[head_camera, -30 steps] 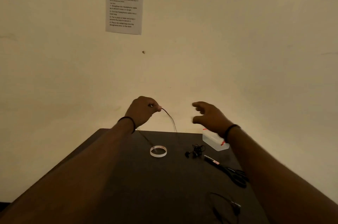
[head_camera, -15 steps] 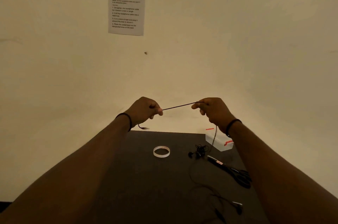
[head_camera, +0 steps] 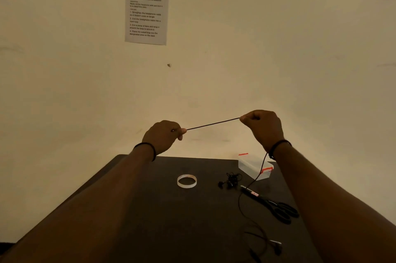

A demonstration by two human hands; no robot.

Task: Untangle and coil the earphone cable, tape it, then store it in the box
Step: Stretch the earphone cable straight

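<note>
A short run of the earphone cable (head_camera: 213, 123) is held taut in the air above the far edge of the table (head_camera: 150, 209), pinched at one end in the grip of the left hand (head_camera: 164, 137) and at the other in the grip of the right hand (head_camera: 262, 127). From the right hand the cable drops past the wrist, down beside the clear box (head_camera: 254, 166) at the far right corner, across the tip of the scissors (head_camera: 272, 203), and ends in loose loops near the near edge.

Several risks are judged likely. If the pull is kept this tight, the thin cable could be strained where it is pinched. If the hanging part is drawn up quickly, the scissors could be dragged, or the second tangled bundle (head_camera: 230, 181) between the tape roll (head_camera: 186, 181) and the box could be snagged. The loose loops near the near edge could be knotted further instead of freed.

Compared with half a second ago, the hands have been moved further apart, the right hand has been raised, and a longer stretch of cable is now drawn straight between them.
</note>
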